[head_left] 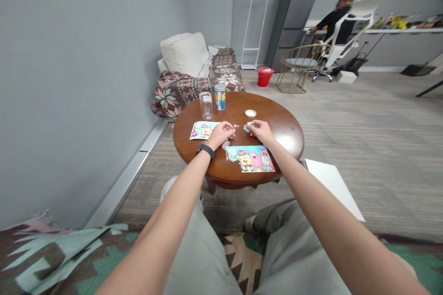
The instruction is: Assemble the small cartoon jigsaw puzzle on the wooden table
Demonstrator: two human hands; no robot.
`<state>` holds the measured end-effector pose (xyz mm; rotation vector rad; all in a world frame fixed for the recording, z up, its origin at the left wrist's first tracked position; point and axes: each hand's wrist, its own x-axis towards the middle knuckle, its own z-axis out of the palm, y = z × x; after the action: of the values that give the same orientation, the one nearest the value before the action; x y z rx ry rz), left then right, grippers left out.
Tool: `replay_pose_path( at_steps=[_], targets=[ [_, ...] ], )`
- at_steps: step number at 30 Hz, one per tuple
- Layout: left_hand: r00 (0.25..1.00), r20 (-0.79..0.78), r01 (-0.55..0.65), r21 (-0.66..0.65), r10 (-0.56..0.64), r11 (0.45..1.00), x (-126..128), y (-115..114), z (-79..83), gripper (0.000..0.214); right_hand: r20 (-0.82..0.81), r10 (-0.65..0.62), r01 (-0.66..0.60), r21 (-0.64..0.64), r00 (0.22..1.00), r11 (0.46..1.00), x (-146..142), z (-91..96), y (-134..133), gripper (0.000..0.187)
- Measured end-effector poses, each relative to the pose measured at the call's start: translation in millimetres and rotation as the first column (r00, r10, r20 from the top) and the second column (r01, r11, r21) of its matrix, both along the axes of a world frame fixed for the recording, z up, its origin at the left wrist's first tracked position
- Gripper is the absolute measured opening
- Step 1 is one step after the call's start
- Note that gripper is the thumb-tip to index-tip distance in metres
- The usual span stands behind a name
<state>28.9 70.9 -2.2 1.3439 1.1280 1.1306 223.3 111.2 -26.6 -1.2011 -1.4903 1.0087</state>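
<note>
My left hand (223,133) is over the middle of the round table, fingers pinched together at a small puzzle piece (234,132). Across from it, my right hand (261,132) has its fingertips closed on a bluish piece at a little pile of puzzle pieces (246,127); the fingers partly cover the pile. A mostly joined cartoon jigsaw puzzle (256,160) lies nearer to me, with a gap at its lower left corner. Beneath and beside my left hand is a printed picture sheet (199,131) of the same cartoon. A few loose pieces (236,126) lie between the hands.
A clear jar (206,107) and a printed tin (220,97) stand at the back of the wooden table (277,113), with a round lid (250,113) to their right. Beyond are a covered sofa (221,76), a red bucket (265,77) and a person (337,23) by a white chair.
</note>
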Motion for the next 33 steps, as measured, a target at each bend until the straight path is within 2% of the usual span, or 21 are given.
replay_pose_path(
  at_steps=[9, 21, 29, 33],
  targets=[
    [0.998, -0.059, -0.029, -0.01, 0.028, 1.0, 2.1, 3.7, -4.2, 0.01, -0.096, 0.051, -0.056, -0.05, 0.994, 0.997, 1.4, 2.5, 4.5, 0.032],
    [1.0, 0.009, -0.007, -0.002, 0.007, 1.0, 0.3, 4.5, -6.8, 0.021, 0.037, 0.02, -0.021, 0.012, 0.999, 1.0, 1.3, 2.3, -0.9, 0.027],
    [0.999, -0.044, -0.031, 0.004, 0.031, 1.0, 1.1, 4.8, -5.5, 0.013, -0.045, -0.158, 0.161, 0.067, 0.986, 0.985, 6.5, -10.6, 11.4, 0.022],
    [0.995, -0.077, -0.066, 0.042, 0.069, 0.997, 0.9, 4.1, -4.7, 0.013, 0.047, -0.228, 0.22, 0.14, 0.972, 0.965, 9.1, -11.2, 11.6, 0.017]
  ],
)
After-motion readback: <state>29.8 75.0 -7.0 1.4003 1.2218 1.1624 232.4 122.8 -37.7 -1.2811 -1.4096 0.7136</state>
